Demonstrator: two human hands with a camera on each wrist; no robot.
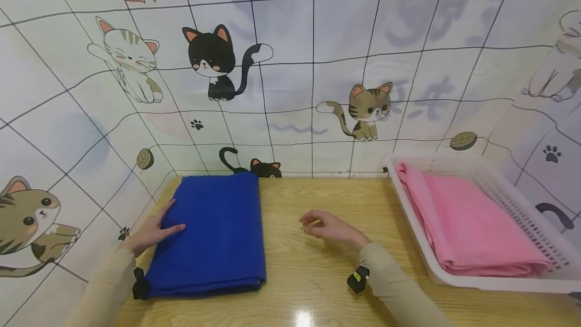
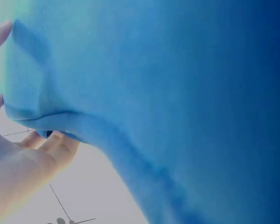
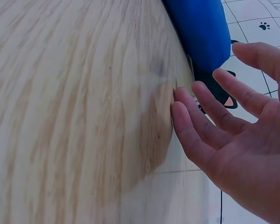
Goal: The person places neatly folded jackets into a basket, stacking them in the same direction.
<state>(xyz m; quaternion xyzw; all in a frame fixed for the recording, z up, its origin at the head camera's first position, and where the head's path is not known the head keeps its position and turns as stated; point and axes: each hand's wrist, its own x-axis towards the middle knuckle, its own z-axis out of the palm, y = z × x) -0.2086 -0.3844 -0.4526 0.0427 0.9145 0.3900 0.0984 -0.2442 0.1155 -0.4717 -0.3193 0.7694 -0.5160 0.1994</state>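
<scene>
A folded blue cloth (image 1: 213, 231) lies on the left part of the wooden table, its layers showing along the near edge. At its left side is my left hand (image 1: 152, 231), the thumb stretched over the top and the other fingers along the edge. In the left wrist view, fingertips (image 2: 58, 142) reach the border of the blue cloth (image 2: 144, 74), and part of the hand falls outside the picture. My right hand (image 1: 329, 227) hovers over the table between cloth and basket, fingers loosely bent and holding nothing. The right wrist view shows its spread fingers (image 3: 196, 135).
To the right stands a white plastic basket (image 1: 410, 221) with perforated walls, and in it a folded pink cloth (image 1: 476, 221). The wooden table (image 1: 295, 276) meets a wall covering (image 1: 290, 90) printed with cats and grid lines at the back and sides.
</scene>
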